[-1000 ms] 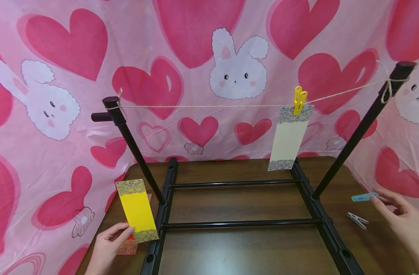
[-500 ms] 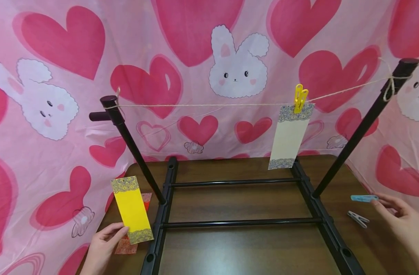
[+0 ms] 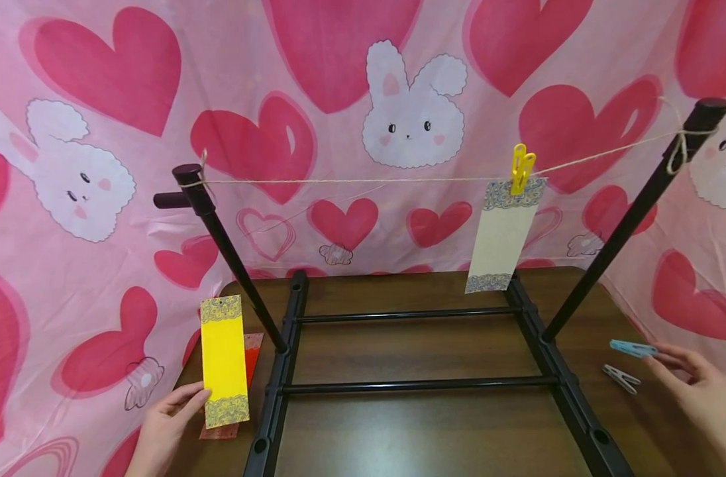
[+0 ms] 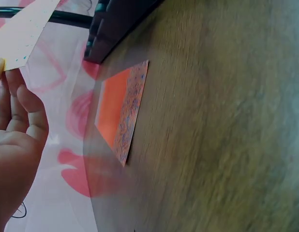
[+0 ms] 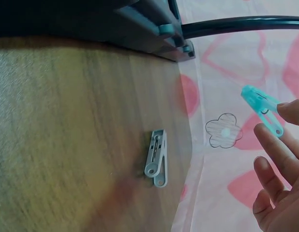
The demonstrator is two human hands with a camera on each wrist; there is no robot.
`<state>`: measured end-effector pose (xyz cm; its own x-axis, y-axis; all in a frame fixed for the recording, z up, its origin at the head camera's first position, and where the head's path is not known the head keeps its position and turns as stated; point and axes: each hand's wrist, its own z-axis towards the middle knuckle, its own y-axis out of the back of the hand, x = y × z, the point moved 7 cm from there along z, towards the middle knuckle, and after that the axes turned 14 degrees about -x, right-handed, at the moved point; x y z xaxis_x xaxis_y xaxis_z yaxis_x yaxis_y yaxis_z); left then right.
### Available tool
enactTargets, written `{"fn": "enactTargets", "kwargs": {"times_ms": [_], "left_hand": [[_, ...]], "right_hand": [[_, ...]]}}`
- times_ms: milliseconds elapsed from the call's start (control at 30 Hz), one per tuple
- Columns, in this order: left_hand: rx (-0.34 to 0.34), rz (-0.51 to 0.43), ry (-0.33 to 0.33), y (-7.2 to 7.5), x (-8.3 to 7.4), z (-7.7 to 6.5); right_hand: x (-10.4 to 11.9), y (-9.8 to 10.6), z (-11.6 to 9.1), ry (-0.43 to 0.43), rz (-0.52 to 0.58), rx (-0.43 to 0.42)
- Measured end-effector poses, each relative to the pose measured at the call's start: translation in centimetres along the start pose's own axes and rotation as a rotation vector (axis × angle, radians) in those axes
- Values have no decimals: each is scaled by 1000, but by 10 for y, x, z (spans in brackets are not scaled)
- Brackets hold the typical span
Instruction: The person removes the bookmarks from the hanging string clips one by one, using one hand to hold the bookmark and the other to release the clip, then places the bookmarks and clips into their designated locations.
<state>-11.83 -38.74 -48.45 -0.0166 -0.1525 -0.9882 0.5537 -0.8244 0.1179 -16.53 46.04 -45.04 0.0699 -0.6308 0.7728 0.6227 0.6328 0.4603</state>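
My left hand pinches a yellow card with patterned bands at both ends by its lower left edge, holding it upright above the table's left side. Behind it lies an orange-red card, partly hidden in the head view; one banded end of this red card shows in the left wrist view. On the right side, my right hand pinches a light blue clothespin between thumb and fingers. A grey clothespin lies on the table just below that hand.
A string runs between two black posts of a frame standing on the wooden table. From its right part hangs a white card, clipped by a yellow clothespin. A pink heart-and-bunny cloth covers the back and sides.
The yellow card has swung from a tilt to nearly upright, and my left hand has shifted left. The right hand, with the blue clothespin, has barely moved.
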Motion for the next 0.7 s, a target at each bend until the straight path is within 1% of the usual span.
{"fn": "enactTargets", "kwargs": {"times_ms": [67, 167, 300, 367, 533, 600, 700], "left_hand": [[-8, 32, 13, 2, 1, 3], [-12, 117, 31, 4, 4, 7], [2, 227, 13, 5, 5, 11], [17, 247, -14, 4, 4, 12], [51, 220, -73, 0, 1, 14], [51, 237, -74, -2, 1, 14], [47, 309, -49, -3, 3, 14]], "right_hand": [[-2, 0, -1, 14, 12, -1], [-5, -2, -2, 42, 27, -2], [-10, -3, -4, 50, 42, 19], [-13, -3, -5, 42, 15, 31], [-20, -3, -8, 5, -46, 47], [-22, -4, -9, -9, -44, 51], [-23, -5, -10, -10, -46, 59]]}}
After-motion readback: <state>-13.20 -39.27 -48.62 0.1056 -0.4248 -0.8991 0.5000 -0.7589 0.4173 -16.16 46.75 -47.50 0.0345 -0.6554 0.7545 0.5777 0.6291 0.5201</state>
